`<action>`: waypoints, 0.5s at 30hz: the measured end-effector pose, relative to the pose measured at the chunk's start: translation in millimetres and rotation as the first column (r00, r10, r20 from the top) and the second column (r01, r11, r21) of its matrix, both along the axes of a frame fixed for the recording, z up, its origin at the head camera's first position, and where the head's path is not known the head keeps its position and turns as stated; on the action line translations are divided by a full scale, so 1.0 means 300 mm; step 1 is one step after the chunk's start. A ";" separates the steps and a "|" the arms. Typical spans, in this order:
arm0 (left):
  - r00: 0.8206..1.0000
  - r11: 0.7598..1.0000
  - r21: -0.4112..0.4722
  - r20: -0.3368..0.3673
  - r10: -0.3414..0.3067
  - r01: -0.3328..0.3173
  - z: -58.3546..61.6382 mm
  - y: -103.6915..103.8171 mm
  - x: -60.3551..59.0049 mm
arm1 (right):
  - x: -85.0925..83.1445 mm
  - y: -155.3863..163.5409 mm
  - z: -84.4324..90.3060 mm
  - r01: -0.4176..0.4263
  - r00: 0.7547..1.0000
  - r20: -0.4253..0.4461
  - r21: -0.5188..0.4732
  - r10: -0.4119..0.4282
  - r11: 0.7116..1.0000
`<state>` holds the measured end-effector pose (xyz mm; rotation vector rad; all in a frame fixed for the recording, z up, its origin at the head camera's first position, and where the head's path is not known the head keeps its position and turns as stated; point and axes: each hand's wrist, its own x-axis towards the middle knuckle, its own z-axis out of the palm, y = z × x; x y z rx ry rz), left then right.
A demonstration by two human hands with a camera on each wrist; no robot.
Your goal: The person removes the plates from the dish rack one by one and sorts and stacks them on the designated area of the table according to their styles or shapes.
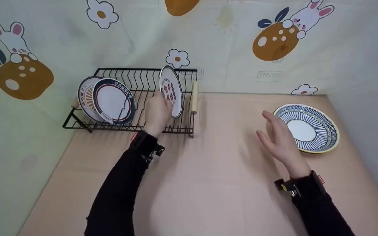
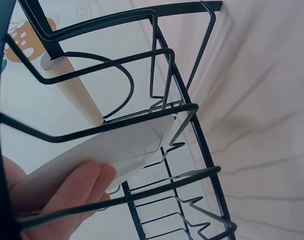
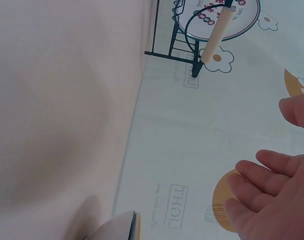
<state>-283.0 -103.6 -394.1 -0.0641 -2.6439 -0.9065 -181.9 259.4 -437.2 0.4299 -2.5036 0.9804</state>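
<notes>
Left hand (image 1: 157,113) grips the red-lettered white plate (image 1: 171,90), standing on edge in the black wire dish rack (image 1: 128,124). Right hand (image 1: 279,139) hovers with fingers straight and relaxed, holding nothing, just beside the blue-striped plate (image 1: 320,129) on the table (image 1: 208,183).

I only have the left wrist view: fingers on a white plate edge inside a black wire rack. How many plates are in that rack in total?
Observer: Three. The left hand holds the red-lettered plate upright near the right end of the rack; two more plates lean at its left end.
Operator: Where's the other hand?
Observer: The right hand is open above the table, holding nothing.
Operator: Anything near it?
Observer: A blue striped plate lies flat on the table just to its right.
Operator: Are they touching?
Observer: Cannot tell from the head view; the fingers overlap the plate's left rim.
</notes>
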 end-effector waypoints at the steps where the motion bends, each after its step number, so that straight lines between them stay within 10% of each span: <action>1: 1.000 1.000 0.003 -0.015 0.002 -0.002 0.001 -0.002 0.000 | 0.000 -0.001 0.001 0.000 1.000 0.002 -0.002 0.000 1.000; 15: 0.981 0.992 0.119 -0.196 -0.010 0.034 0.024 -0.007 0.027 | -0.005 -0.014 0.011 -0.008 1.000 -0.010 -0.021 0.008 1.000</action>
